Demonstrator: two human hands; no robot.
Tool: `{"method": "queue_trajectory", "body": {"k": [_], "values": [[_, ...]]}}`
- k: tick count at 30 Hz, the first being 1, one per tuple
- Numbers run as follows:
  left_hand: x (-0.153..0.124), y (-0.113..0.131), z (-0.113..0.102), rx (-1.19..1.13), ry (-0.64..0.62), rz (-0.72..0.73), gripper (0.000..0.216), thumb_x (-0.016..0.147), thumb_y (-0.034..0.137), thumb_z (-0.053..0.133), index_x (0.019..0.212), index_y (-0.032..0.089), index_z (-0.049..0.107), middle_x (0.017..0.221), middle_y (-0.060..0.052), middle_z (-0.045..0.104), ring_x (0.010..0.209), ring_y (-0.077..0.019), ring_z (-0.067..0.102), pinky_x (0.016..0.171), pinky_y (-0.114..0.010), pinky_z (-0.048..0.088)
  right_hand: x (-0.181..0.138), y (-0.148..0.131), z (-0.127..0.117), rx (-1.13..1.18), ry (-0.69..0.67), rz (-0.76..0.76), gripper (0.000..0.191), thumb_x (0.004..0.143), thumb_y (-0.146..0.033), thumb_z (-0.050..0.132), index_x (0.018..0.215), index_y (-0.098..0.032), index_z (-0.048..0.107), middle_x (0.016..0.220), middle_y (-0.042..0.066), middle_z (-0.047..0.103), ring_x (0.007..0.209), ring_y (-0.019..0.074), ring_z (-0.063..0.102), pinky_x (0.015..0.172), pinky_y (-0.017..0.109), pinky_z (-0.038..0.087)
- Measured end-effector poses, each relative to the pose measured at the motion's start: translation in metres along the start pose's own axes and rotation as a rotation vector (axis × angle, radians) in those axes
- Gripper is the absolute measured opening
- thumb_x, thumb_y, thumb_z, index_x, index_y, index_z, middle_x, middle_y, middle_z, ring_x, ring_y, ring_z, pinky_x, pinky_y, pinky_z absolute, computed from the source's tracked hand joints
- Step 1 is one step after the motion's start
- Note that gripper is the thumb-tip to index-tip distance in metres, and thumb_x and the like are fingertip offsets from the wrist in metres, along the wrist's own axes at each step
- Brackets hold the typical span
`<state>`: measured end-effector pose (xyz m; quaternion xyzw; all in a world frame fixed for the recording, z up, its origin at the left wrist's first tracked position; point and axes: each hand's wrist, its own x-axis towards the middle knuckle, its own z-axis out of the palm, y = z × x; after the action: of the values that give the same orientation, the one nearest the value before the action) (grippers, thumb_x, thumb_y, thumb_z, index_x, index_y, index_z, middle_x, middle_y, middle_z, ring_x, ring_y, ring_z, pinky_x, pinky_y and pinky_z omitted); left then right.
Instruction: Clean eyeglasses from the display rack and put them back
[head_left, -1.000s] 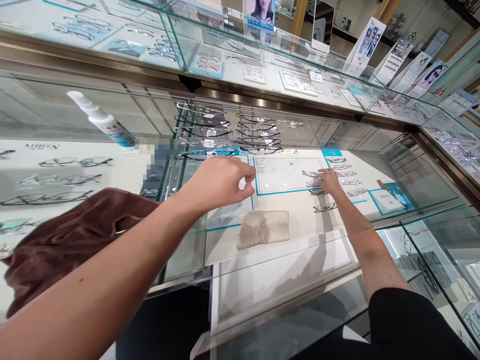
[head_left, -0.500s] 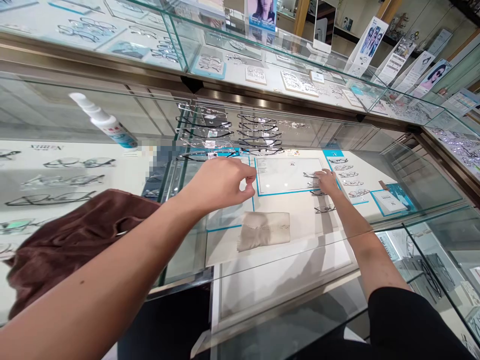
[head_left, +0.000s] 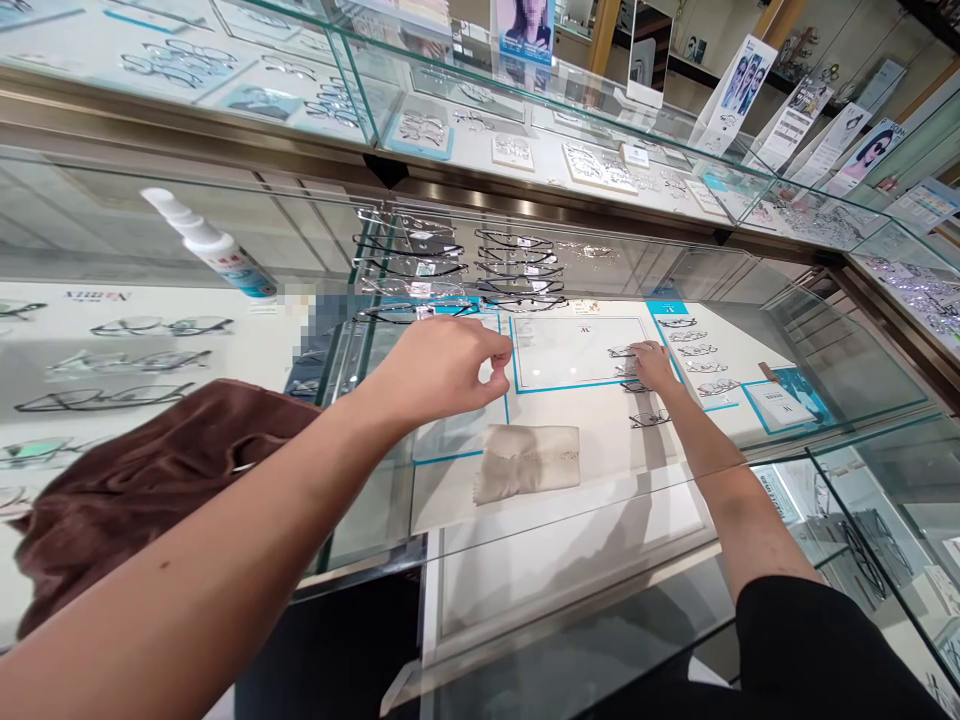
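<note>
My left hand (head_left: 442, 365) hovers over the open display case with thumb and fingertips pinched together; what they hold, if anything, is too small to make out. My right hand (head_left: 654, 363) reaches deep into the case and rests on a pair of thin-framed glasses (head_left: 621, 352) at the edge of a white tray with a blue border (head_left: 570, 352). More glasses (head_left: 649, 419) lie just beside my right wrist. A beige cleaning cloth (head_left: 527, 460) lies on the case floor between my arms.
A brown cloth (head_left: 150, 480) lies on the glass counter at left, behind it a white spray bottle (head_left: 210, 245) on its side. Rows of glasses (head_left: 465, 270) fill the back of the case. Glass panes edge the case; leaflet stands (head_left: 735, 90) line the far counter.
Both hands stay almost where they were. My right hand has shifted slightly on the glasses at the tray's edge.
</note>
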<state>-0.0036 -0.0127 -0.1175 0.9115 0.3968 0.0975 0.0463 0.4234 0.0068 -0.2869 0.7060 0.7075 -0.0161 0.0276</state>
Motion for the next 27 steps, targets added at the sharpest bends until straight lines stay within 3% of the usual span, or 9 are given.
{"method": "queue_trajectory", "body": {"k": [5, 10, 15, 18, 22, 24, 27], "values": [[0.000, 0.000, 0.001, 0.017, 0.001, -0.001, 0.016, 0.083, 0.030, 0.054, 0.080, 0.022, 0.068, 0.079, -0.006, 0.071, 0.078, -0.0249, 0.066, 0.064, -0.032, 0.032, -0.003, -0.006, -0.005, 0.010, 0.021, 0.011, 0.047, 0.096, -0.013, 0.038, 0.128, -0.013, 0.073, 0.146, 0.014, 0.070, 0.136, 0.0344, 0.049, 0.109, 0.052, 0.037], [0.001, -0.001, 0.002, 0.005, 0.010, -0.010, 0.016, 0.081, 0.031, 0.055, 0.080, 0.022, 0.068, 0.081, -0.006, 0.072, 0.077, -0.0241, 0.066, 0.065, -0.032, 0.034, -0.009, -0.020, -0.026, -0.011, 0.070, 0.027, 0.041, 0.097, -0.016, 0.039, 0.115, -0.013, 0.076, 0.140, 0.017, 0.070, 0.135, 0.0359, 0.049, 0.109, 0.053, 0.036], [0.000, -0.001, 0.001, -0.032, 0.044, 0.014, 0.012, 0.079, 0.028, 0.054, 0.078, 0.022, 0.064, 0.081, -0.005, 0.072, 0.077, -0.0239, 0.065, 0.065, -0.031, 0.033, -0.033, -0.077, -0.046, -0.037, 0.017, -0.031, 0.039, 0.101, -0.023, 0.038, 0.109, -0.009, 0.074, 0.124, 0.024, 0.070, 0.117, 0.0358, 0.054, 0.098, 0.048, 0.040], [0.000, 0.000, -0.002, -0.080, 0.057, 0.028, 0.009, 0.077, 0.026, 0.053, 0.076, 0.022, 0.061, 0.078, -0.004, 0.071, 0.074, -0.0224, 0.063, 0.064, -0.031, 0.032, -0.070, -0.128, -0.046, -0.011, -0.181, -0.167, 0.032, 0.099, -0.028, 0.047, 0.097, -0.014, 0.076, 0.100, 0.016, 0.074, 0.094, 0.0273, 0.061, 0.079, 0.037, 0.042], [0.000, 0.002, -0.006, -0.115, 0.094, 0.044, 0.006, 0.076, 0.026, 0.053, 0.072, 0.022, 0.056, 0.072, -0.004, 0.065, 0.067, -0.0211, 0.059, 0.062, -0.032, 0.031, -0.146, -0.183, -0.056, 0.045, -0.484, -0.343, 0.033, 0.097, -0.040, 0.058, 0.079, -0.019, 0.075, 0.068, 0.003, 0.069, 0.059, 0.0162, 0.053, 0.060, 0.029, 0.036], [0.000, 0.003, -0.006, -0.121, 0.109, 0.045, 0.007, 0.075, 0.026, 0.054, 0.069, 0.022, 0.052, 0.068, -0.004, 0.062, 0.064, -0.0203, 0.055, 0.061, -0.032, 0.029, -0.183, -0.197, -0.079, 0.090, -0.753, -0.514, 0.038, 0.100, -0.044, 0.056, 0.076, -0.019, 0.075, 0.065, 0.002, 0.068, 0.057, 0.0151, 0.050, 0.059, 0.029, 0.034], [0.001, 0.004, -0.006, -0.138, 0.120, 0.049, 0.009, 0.074, 0.025, 0.054, 0.068, 0.023, 0.048, 0.066, -0.004, 0.059, 0.062, -0.0199, 0.052, 0.060, -0.033, 0.028, -0.212, -0.203, -0.141, 0.248, -1.209, -0.759, 0.045, 0.100, -0.053, 0.057, 0.072, -0.021, 0.073, 0.066, 0.000, 0.067, 0.061, 0.0153, 0.051, 0.061, 0.029, 0.035]]}}
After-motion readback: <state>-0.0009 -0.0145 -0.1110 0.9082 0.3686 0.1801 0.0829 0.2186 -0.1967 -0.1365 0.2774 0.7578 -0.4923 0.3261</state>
